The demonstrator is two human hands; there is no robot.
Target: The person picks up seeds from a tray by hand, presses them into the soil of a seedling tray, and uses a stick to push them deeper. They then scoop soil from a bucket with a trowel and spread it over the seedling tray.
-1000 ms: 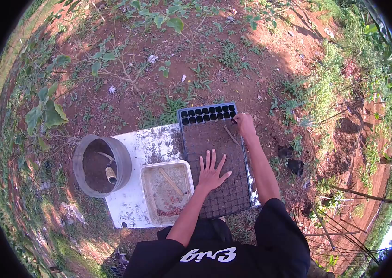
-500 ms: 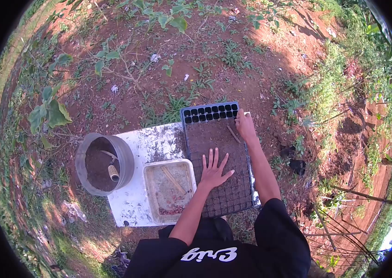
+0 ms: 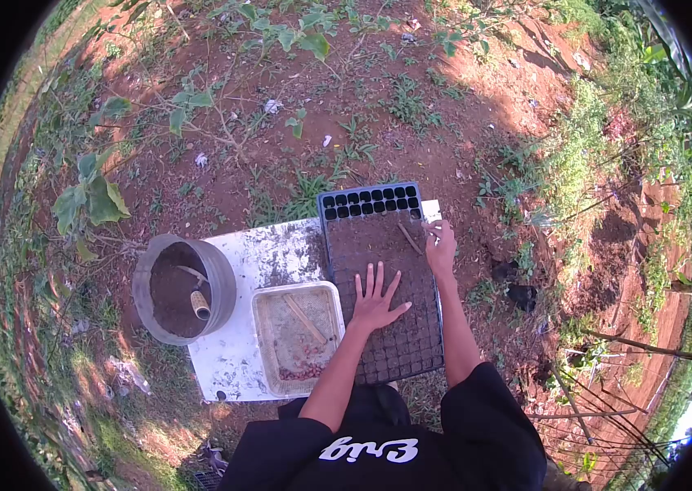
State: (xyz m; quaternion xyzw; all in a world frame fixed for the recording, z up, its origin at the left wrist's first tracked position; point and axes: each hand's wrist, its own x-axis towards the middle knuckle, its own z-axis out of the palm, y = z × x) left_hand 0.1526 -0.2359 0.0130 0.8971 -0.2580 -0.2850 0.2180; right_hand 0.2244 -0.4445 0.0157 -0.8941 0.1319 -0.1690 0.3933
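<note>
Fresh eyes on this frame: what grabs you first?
A black tray, soil-filled but for its far rows, lies mid-frame on a white board. The left hand lies flat on it; the right hand is at its far right edge by a stick. Left of it: a tub and a grey bucket of soil.

One head-worn fisheye view — looking steeply down, from standing height.
</note>
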